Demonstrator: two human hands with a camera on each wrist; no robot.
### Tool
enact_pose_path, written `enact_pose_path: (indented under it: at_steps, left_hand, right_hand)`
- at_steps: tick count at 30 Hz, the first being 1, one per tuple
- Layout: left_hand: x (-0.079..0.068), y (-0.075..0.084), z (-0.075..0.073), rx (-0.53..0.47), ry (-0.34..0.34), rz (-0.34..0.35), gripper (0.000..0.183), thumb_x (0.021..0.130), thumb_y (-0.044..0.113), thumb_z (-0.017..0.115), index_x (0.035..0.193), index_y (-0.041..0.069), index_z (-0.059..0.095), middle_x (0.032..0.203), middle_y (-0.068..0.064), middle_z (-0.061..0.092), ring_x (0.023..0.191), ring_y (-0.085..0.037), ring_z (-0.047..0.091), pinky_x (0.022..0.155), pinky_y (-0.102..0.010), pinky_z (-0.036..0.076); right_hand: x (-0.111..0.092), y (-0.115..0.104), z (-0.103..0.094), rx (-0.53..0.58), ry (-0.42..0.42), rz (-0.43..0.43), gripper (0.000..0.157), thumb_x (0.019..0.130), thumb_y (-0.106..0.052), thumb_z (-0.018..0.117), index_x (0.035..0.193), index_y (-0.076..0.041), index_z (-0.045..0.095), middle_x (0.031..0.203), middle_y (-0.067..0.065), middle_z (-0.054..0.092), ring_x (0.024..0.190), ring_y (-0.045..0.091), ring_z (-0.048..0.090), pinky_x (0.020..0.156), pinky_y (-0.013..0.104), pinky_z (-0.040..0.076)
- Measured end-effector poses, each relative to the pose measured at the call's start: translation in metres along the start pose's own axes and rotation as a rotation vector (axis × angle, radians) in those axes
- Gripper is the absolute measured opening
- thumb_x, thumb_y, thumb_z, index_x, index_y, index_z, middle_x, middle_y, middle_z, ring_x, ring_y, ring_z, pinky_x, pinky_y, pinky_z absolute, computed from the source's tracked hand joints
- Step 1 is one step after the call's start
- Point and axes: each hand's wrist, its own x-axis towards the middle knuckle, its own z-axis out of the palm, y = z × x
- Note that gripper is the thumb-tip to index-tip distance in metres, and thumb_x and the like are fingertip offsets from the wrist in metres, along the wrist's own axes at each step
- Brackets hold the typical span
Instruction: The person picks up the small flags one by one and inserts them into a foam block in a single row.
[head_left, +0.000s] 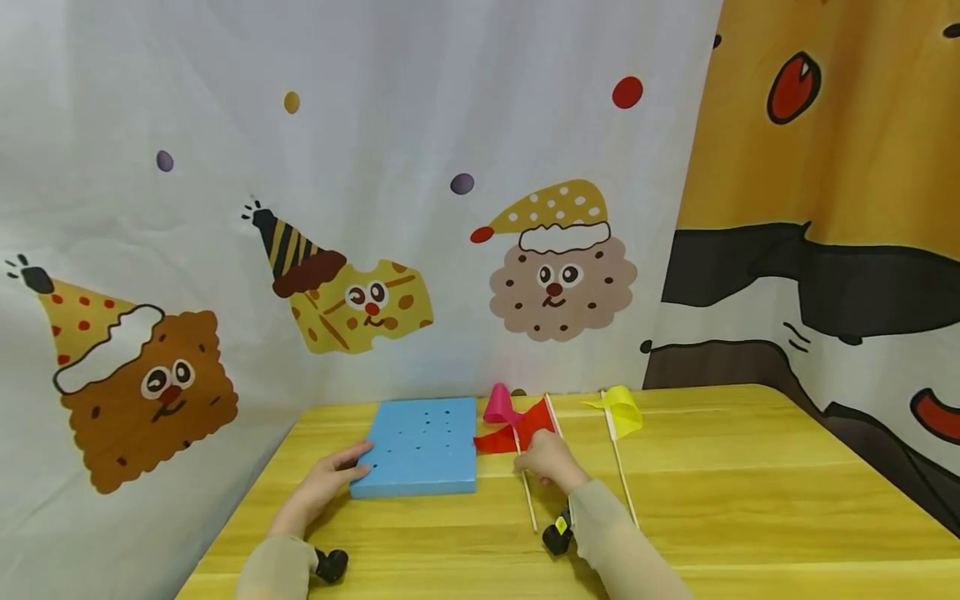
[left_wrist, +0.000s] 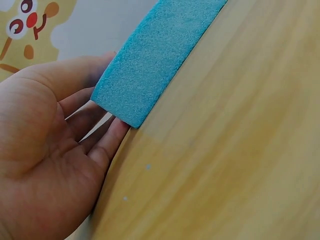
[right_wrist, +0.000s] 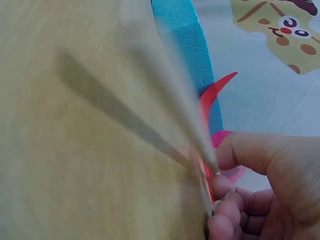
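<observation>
A light-blue foam block (head_left: 423, 450) with small holes in its top lies flat on the table. My left hand (head_left: 326, 483) rests at its left edge, thumb over the near top corner and fingers straight along the side, as the left wrist view also shows. My right hand (head_left: 551, 460) pinches the thin wooden stick (right_wrist: 172, 100) of a pink flag (head_left: 498, 403) between thumb and fingertips. The stick slants off the tabletop and casts a shadow. Behind and under that hand lies a red flag (head_left: 534, 419), its pointed end at the block's right side.
To the right, a yellow flag (head_left: 624, 410) on a thin stick lies on the wood-grain table (head_left: 750, 475). A white cloth (head_left: 375, 108) printed with cartoon figures hangs behind the table's far edge. Small black wrist devices (head_left: 332, 566) sit by both sleeves.
</observation>
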Motion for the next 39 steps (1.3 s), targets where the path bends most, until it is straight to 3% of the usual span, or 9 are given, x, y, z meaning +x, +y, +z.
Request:
enact_pose_path:
  at_steps: [5, 11, 16, 21, 28, 35, 39]
  left_hand:
    - [-0.002, -0.002, -0.001, -0.005, 0.001, 0.000, 0.058, 0.093, 0.022, 0.067, 0.146, 0.007, 0.046, 0.155, -0.018, 0.027, 0.141, -0.041, 0.024, 0.111, -0.058, 0.024]
    - [-0.003, -0.003, -0.001, 0.002, 0.004, -0.008, 0.059, 0.093, 0.023, 0.067, 0.146, 0.007, 0.046, 0.155, -0.018, 0.028, 0.141, -0.041, 0.025, 0.111, -0.058, 0.024]
    - [-0.002, -0.001, 0.001, -0.004, 0.006, 0.001, 0.058, 0.093, 0.021, 0.067, 0.145, 0.006, 0.046, 0.155, -0.019, 0.029, 0.141, -0.042, 0.024, 0.111, -0.059, 0.023]
    - [-0.001, -0.001, 0.002, -0.010, 0.010, 0.000, 0.057, 0.093, 0.020, 0.067, 0.144, 0.005, 0.048, 0.156, -0.018, 0.027, 0.141, -0.041, 0.022, 0.111, -0.059, 0.023]
    - [0.001, -0.001, 0.003, -0.019, 0.005, 0.007, 0.057, 0.093, 0.019, 0.067, 0.144, 0.004, 0.047, 0.156, -0.018, 0.025, 0.142, -0.041, 0.021, 0.111, -0.058, 0.023]
    - [0.002, -0.001, 0.002, -0.014, 0.003, 0.012, 0.057, 0.093, 0.020, 0.067, 0.144, 0.004, 0.047, 0.155, -0.019, 0.027, 0.141, -0.042, 0.023, 0.111, -0.058, 0.025]
    - [0.002, -0.003, 0.001, -0.016, 0.012, 0.006, 0.056, 0.093, 0.020, 0.067, 0.144, 0.004, 0.047, 0.154, -0.020, 0.029, 0.140, -0.043, 0.026, 0.110, -0.058, 0.025]
  right_hand:
    - [-0.001, -0.001, -0.001, 0.079, 0.012, 0.032, 0.040, 0.073, -0.010, 0.069, 0.046, -0.016, 0.040, 0.040, -0.005, 0.040, 0.031, 0.011, 0.047, 0.034, 0.030, 0.047]
    - [-0.001, 0.004, -0.004, 0.236, -0.053, 0.124, 0.032, 0.077, -0.007, 0.067, 0.052, -0.009, 0.047, 0.049, 0.008, 0.059, 0.039, 0.020, 0.060, 0.041, 0.036, 0.053]
    - [-0.002, 0.005, -0.006, 0.345, -0.114, 0.180, 0.016, 0.085, -0.010, 0.068, 0.075, 0.003, 0.064, 0.058, 0.012, 0.064, 0.046, 0.020, 0.064, 0.046, 0.033, 0.055]
    - [-0.003, 0.005, -0.012, 0.470, -0.167, 0.198, 0.024, 0.090, -0.014, 0.063, 0.087, 0.010, 0.067, 0.066, 0.014, 0.066, 0.050, 0.021, 0.065, 0.050, 0.032, 0.056]
    - [0.000, 0.005, -0.019, 0.485, -0.224, 0.211, 0.020, 0.088, -0.013, 0.065, 0.089, 0.006, 0.070, 0.065, 0.007, 0.065, 0.050, 0.017, 0.063, 0.048, 0.028, 0.053]
    - [0.003, -0.011, -0.032, 0.462, -0.171, 0.175, 0.025, 0.093, -0.014, 0.064, 0.103, 0.009, 0.066, 0.068, 0.003, 0.055, 0.047, 0.012, 0.049, 0.048, 0.025, 0.050]
    - [0.007, -0.022, -0.040, 0.419, -0.172, 0.139, 0.029, 0.093, -0.017, 0.064, 0.107, 0.008, 0.066, 0.076, 0.009, 0.061, 0.047, 0.013, 0.054, 0.049, 0.028, 0.054]
